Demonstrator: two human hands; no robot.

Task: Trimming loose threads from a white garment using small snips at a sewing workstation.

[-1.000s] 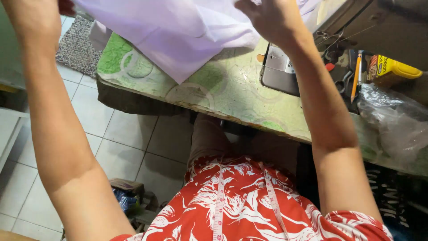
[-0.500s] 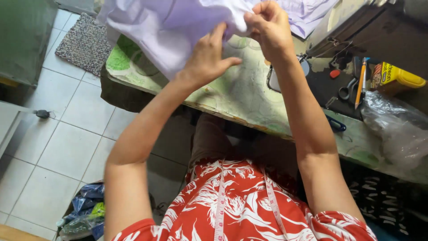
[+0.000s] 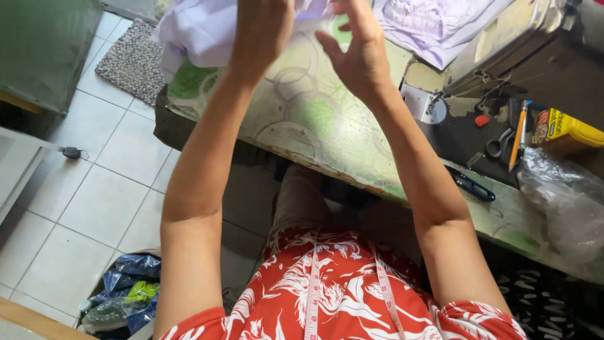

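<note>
While both arms reached up, pale lilac cloth was bunched at top left of frame, over the surface edge.
L hand was clenched on the soft, crumpled fabric; R hand hovered w/ fingers spread, grip released, just beside it. Judged step: gathering/straightening the cloth; next prob. needs R hand to pinch an edge. Surface cover smooth, green-patterned; scissors metal, at right.

Pale tiled floor in daylight. A grey woven mat lies beside the green-patterned worktop; a dark green cabinet stands at left, blue plastic bags below.
</note>
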